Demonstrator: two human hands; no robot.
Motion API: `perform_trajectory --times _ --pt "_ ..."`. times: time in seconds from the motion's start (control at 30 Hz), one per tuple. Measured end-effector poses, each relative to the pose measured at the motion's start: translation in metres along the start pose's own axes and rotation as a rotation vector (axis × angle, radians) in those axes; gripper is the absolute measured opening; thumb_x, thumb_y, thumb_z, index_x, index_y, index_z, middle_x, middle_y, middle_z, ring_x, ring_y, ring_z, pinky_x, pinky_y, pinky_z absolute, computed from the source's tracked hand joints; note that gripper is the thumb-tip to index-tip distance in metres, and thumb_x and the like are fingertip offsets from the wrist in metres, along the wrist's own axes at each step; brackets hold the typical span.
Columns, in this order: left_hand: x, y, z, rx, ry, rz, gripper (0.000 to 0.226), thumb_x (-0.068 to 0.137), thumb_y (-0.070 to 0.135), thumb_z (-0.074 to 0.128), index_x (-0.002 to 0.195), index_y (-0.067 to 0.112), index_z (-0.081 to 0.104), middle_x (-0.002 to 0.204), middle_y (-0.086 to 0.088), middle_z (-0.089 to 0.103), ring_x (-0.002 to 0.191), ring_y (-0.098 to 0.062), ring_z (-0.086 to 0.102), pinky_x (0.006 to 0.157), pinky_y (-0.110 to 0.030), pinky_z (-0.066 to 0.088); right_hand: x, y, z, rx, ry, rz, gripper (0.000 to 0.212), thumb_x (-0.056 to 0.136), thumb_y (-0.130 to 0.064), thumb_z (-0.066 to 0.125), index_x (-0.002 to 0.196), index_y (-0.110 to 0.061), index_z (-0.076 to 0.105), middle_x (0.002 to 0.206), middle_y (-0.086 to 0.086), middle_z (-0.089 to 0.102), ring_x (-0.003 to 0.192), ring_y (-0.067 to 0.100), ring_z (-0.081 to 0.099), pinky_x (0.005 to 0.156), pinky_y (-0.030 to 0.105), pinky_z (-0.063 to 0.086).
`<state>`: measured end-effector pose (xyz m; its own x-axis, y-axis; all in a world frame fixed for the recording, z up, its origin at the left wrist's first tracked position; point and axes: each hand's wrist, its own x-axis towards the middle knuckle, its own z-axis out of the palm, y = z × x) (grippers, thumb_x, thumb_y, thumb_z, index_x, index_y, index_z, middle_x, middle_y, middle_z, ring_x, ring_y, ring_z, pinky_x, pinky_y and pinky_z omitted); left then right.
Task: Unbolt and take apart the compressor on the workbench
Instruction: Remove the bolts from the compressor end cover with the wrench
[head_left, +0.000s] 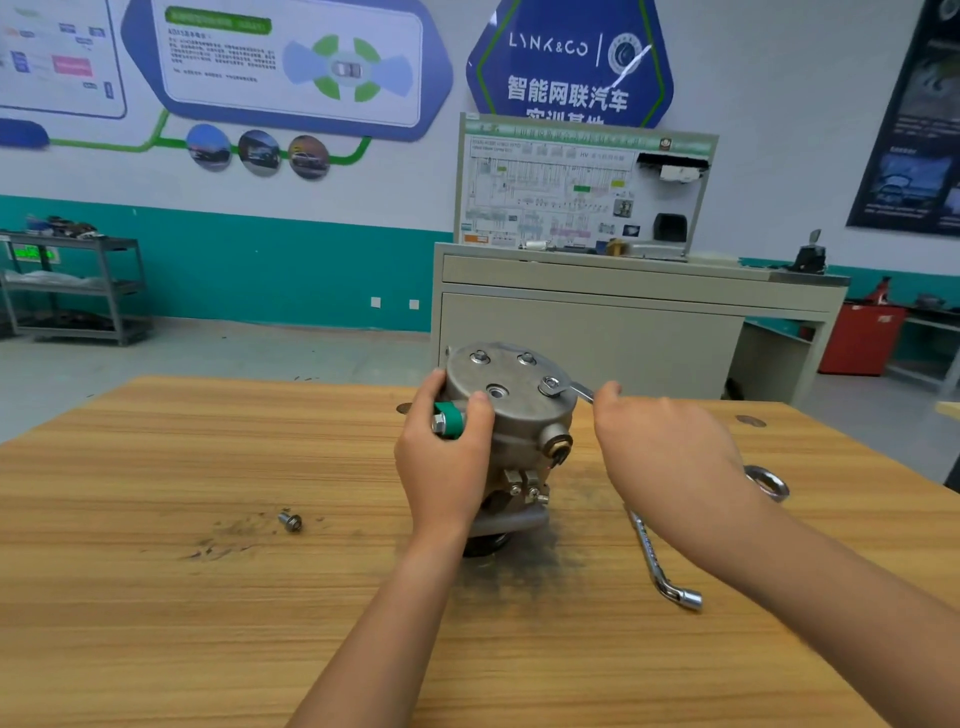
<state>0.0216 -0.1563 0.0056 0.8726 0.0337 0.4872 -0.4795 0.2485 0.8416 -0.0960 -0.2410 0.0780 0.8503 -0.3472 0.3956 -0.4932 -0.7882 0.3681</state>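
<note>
A grey metal compressor (511, 415) stands on end on the wooden workbench (208, 467), its round end plate up with several bolts (525, 358) in it. My left hand (447, 457) grips its left side around a green-capped port (448, 420). My right hand (660, 452) holds a spanner (582, 391) whose open jaw sits on the right bolt (549, 384) of the plate. The spanner's ring end (769, 480) sticks out behind my right wrist.
A loose flanged bolt (290, 520) lies on the bench at the left among dark smudges. An L-shaped socket wrench (657, 564) lies under my right forearm. Behind the bench stand a beige training cabinet (623, 322), a metal shelf rack (78, 286) and a red bin (860, 338).
</note>
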Motion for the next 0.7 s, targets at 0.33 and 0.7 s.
perform_trajectory --times 0.33,0.7 --pt "0.019 -0.004 -0.018 -0.138 -0.065 -0.093 0.022 0.087 0.012 0.060 0.106 0.024 0.062 0.104 0.007 0.064 0.095 -0.002 0.059 0.078 -0.017 0.050 0.027 0.036 0.049 0.101 0.578 -0.176 0.037 0.088 -0.028 0.042 0.074 -0.006 0.068 0.051 0.006 0.054 0.039 0.021 0.049 0.040 0.025 0.037" --pt "0.032 -0.002 -0.026 -0.173 -0.128 -0.136 0.025 0.086 0.005 0.055 0.095 0.025 0.068 0.087 0.010 0.069 0.075 0.006 0.062 0.062 -0.016 0.048 0.139 0.007 0.031 0.119 0.538 -0.435 0.028 0.098 -0.014 0.040 0.115 0.001 0.056 0.124 0.021 0.056 0.116 0.033 0.053 0.097 0.044 0.036"
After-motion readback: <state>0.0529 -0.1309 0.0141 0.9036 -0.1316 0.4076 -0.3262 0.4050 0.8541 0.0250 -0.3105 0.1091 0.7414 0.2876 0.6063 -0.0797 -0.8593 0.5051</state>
